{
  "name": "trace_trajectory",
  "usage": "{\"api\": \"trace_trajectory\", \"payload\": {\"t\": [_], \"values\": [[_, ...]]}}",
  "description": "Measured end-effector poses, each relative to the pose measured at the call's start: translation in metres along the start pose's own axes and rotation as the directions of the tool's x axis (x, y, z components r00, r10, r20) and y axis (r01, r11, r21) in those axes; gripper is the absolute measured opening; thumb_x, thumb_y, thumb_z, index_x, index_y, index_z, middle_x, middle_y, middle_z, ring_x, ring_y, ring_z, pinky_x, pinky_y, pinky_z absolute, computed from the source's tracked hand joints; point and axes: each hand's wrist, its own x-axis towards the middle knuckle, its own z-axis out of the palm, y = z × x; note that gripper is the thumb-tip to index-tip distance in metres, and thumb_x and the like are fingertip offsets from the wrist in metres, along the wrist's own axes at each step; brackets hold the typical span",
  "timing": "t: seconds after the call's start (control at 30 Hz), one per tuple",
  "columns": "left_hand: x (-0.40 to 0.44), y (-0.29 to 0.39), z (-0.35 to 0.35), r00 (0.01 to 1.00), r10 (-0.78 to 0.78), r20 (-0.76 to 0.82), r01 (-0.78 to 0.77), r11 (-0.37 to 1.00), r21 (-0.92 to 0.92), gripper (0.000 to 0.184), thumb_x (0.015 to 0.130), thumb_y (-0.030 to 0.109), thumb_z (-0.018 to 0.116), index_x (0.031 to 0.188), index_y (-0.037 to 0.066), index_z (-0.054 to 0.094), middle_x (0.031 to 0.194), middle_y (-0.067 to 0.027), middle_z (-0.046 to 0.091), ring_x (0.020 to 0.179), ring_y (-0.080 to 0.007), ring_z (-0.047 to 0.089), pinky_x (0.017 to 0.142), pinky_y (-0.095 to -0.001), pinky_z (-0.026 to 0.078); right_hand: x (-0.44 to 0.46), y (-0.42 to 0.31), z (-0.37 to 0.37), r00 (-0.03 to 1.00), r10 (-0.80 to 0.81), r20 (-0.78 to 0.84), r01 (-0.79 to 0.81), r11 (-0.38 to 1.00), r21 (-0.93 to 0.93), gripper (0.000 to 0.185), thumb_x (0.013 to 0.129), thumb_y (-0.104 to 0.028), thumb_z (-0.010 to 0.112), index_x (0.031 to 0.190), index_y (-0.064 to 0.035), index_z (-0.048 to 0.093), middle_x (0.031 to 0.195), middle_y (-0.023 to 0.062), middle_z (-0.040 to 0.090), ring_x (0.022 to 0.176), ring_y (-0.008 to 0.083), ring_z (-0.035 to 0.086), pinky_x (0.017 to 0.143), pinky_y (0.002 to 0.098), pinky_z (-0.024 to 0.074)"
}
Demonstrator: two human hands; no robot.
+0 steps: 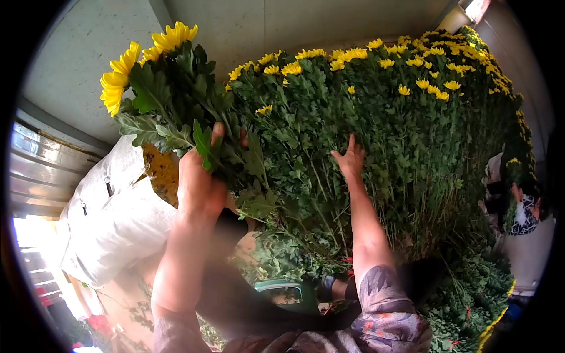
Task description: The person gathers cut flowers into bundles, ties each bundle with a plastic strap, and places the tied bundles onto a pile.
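Note:
My left hand (202, 179) is wrapped round the leafy stems of a bunch of yellow chrysanthemums (156, 88). Their large blooms point up and to the left, and leaves hide part of my fingers. Further right, my right hand (351, 157) reaches up against a big stack of chrysanthemums (406, 141), thumb and fingers apart, touching or just in front of the foliage. The stack's yellow flowers line its top, with green stems hanging below.
A white sack (118, 206) with yellow-brown contents stands at left. Below me are a green stool-like object (288, 294) and loose leaves (271, 256) on the floor. Another person (524, 209) is at the far right. A pale wall (282, 23) rises behind the stack.

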Motion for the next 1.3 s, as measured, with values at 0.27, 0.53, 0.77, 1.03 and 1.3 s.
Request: {"api": "trace_trajectory", "payload": {"t": [0.27, 0.53, 0.77, 1.03, 1.3], "values": [[0.003, 0.004, 0.005, 0.999, 0.002, -0.035, -0.002, 1.000, 0.002, 0.029, 0.091, 0.023, 0.056, 0.105, -0.003, 0.056, 0.090, -0.0110, 0.063, 0.082, -0.0201, 0.060, 0.077, -0.0344, 0.049, 0.011, 0.002, -0.026, 0.954, 0.065, 0.293, -0.078, 0.997, 0.030, 0.090, 0.075, -0.041, 0.072, 0.144, -0.0112, 0.021, 0.146, 0.0210, 0.021, 0.130, 0.0415, 0.029, 0.103, 0.0477, 0.0381], [0.009, -0.001, 0.001, 0.999, -0.021, 0.033, 0.021, 1.000, -0.001, 0.026, 0.091, 0.022, 0.056, 0.102, -0.002, 0.057, 0.088, -0.0102, 0.063, 0.078, -0.0202, 0.060, 0.075, -0.0343, 0.050, -0.039, -0.008, -0.003, 0.981, -0.050, 0.186, 0.034, 0.995, 0.089, 0.089, 0.074, -0.024, 0.074, 0.140, 0.0016, 0.021, 0.109, 0.0247, 0.056, 0.100, 0.0420, 0.055, 0.083, 0.0483, 0.0483], [0.018, -0.001, -0.002, 1.000, -0.019, 0.023, 0.020, 0.999, -0.039, 0.024, 0.092, 0.019, 0.053, 0.104, -0.002, 0.057, 0.088, -0.0103, 0.062, 0.079, -0.0210, 0.060, 0.074, -0.0355, 0.050, -0.072, -0.034, -0.120, 0.931, -0.363, 0.035, 0.314, 0.848, 0.427, 0.081, 0.082, -0.036, 0.065, 0.142, 0.0005, 0.023, 0.117, 0.0250, 0.056, 0.109, 0.0350, 0.056, 0.093, 0.0386, 0.0466], [0.012, -0.006, 0.013, 0.996, 0.031, 0.088, -0.027, 0.999, -0.043, 0.025, 0.093, 0.019, 0.052, 0.103, -0.003, 0.058, 0.089, -0.0104, 0.063, 0.078, -0.0211, 0.060, 0.074, -0.0351, 0.050, -0.068, -0.035, -0.309, 0.869, -0.479, 0.127, 0.306, 0.721, 0.622, 0.082, 0.086, -0.040, 0.059, 0.145, -0.0025, 0.014, 0.142, 0.0216, 0.034, 0.127, 0.0271, 0.042, 0.106, 0.0367, 0.0336], [0.016, 0.001, -0.022, 0.996, 0.062, 0.060, -0.059, 0.997, -0.044, 0.024, 0.092, 0.017, 0.053, 0.105, -0.003, 0.056, 0.090, -0.0115, 0.063, 0.079, -0.0219, 0.060, 0.075, -0.0349, 0.050, -0.087, 0.060, -0.158, 0.956, -0.026, 0.291, -0.114, 0.884, 0.453, 0.102, 0.063, -0.053, 0.079, 0.138, 0.0000, 0.034, 0.138, 0.0209, 0.041, 0.122, 0.0331, 0.046, 0.100, 0.0410, 0.0392]]}}
